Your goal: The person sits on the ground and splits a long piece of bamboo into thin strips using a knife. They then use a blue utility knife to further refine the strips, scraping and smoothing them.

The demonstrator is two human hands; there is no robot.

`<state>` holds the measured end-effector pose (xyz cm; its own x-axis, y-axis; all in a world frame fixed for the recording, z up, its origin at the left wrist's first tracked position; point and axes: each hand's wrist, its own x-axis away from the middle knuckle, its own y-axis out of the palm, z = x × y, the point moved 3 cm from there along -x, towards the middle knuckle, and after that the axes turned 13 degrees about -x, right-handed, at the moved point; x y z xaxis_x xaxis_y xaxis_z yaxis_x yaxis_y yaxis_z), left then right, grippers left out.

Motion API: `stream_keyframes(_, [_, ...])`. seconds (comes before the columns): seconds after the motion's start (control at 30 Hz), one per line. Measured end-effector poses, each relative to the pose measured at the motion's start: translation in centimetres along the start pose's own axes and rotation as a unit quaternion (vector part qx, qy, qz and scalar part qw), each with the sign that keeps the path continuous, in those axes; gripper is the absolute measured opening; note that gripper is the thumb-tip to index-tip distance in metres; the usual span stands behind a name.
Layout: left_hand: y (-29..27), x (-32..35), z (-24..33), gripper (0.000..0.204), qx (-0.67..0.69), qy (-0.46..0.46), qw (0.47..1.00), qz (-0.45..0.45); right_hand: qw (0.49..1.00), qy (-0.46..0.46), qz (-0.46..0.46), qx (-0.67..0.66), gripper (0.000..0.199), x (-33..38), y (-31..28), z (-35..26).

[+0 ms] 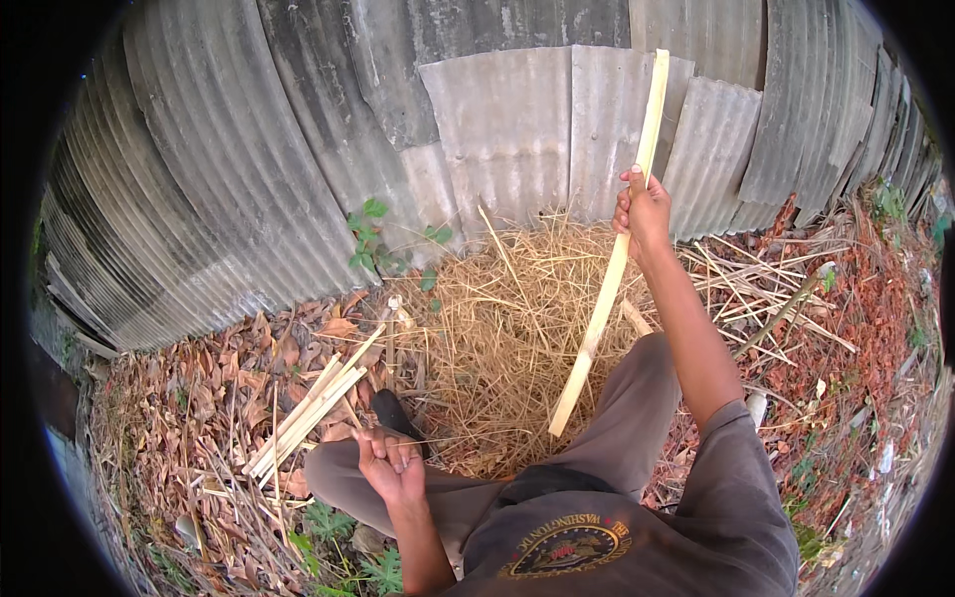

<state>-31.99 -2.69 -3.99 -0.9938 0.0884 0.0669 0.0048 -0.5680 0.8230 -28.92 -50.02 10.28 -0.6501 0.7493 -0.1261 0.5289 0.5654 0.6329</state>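
My right hand point(645, 209) is closed around a long, pale bamboo strip point(603, 318), gripping it above its middle. The strip slants, its top in front of the metal fence and its lower end over the straw near my lap. Above my left knee, my left hand point(393, 464) has its fingers curled in. A thin brown piece point(351, 411) reaches up from the fingertips; whether it is held or lies behind them is hard to make out. Several cut pale strips point(313, 413) lie bundled on dry leaves beyond that hand.
A corrugated metal fence point(502, 139) stands ahead. Shavings and straw point(487, 328) are heaped at its foot between my knees. Loose thin sticks point(771, 284) lie to the right, beside reddish debris point(865, 348). Dry leaves point(239, 373) cover the left, and a green plant point(366, 239) grows by the fence.
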Motion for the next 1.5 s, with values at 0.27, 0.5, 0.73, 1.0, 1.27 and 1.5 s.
stream_keyframes(0.27, [1.5,-3.3,6.3,0.053,-0.756,0.025,0.652,-0.046,0.993,0.054,-0.095,-0.044,0.026,2.1,0.3,-3.0])
stream_keyframes(0.5, [13.0,-2.3,-3.0,0.067,-0.756,0.037,0.449,-0.475,0.979,0.093,-0.164,-0.083,0.029,9.9,4.0,-2.9])
stream_keyframes(0.73, [12.7,4.3,-15.0,0.042,-0.500,-0.149,0.715,-0.466,0.977,0.092,-0.168,-0.098,0.029,9.9,4.4,-2.1])
stream_keyframes(1.0, [10.9,3.1,-16.3,0.032,-0.495,-0.164,0.780,-0.346,0.981,0.025,-0.108,0.162,0.052,5.9,-2.7,-1.6])
stream_keyframes(1.27, [9.0,-4.2,-5.5,0.035,-0.832,0.120,0.485,-0.242,0.827,0.045,0.193,0.526,0.036,15.3,-38.8,4.0])
stream_keyframes(1.5, [9.3,-10.1,1.9,0.027,-0.950,0.151,0.102,-0.254,0.574,0.320,0.242,0.714,0.073,42.6,-58.7,13.5])
